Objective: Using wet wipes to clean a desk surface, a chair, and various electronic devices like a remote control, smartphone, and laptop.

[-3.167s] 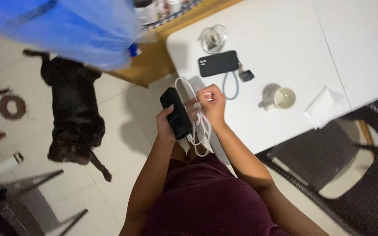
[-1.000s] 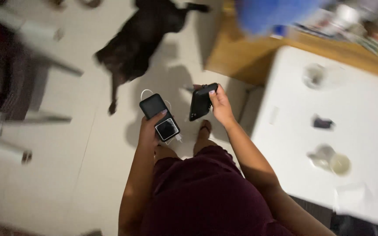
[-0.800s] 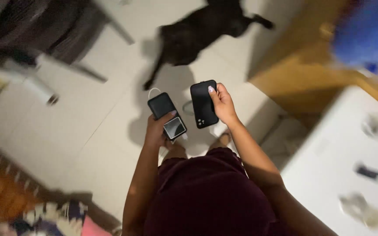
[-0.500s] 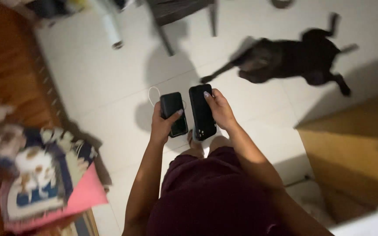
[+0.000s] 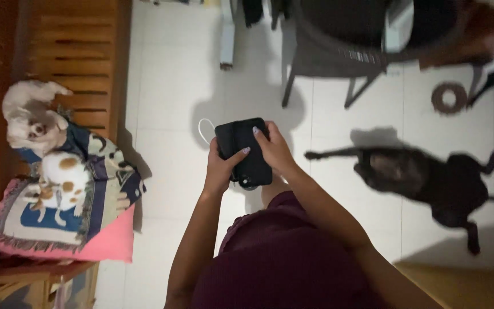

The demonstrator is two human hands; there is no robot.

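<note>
Dogs (image 5: pixel 41 143) lie on a patterned blanket (image 5: pixel 87 212) at left; at centre the left hand (image 5: pixel 221 166) and right hand (image 5: pixel 273 154), fingers clenched, press a black power bank (image 5: pixel 227 134) and phone (image 5: pixel 253 163) together above the tiled floor (image 5: pixel 167 86). The stacked pair could slip, or the trailing white cable (image 5: pixel 204 129) snag, with a black dog (image 5: pixel 430 180) lying close at right; no container shows.

Matt black plastic on the phone case (image 5: pixel 253 150), smooth. Glossy white floor tiles (image 5: pixel 167 114) below, slatted wooden bench (image 5: pixel 70 51), woven cloth blanket (image 5: pixel 95 194).
</note>
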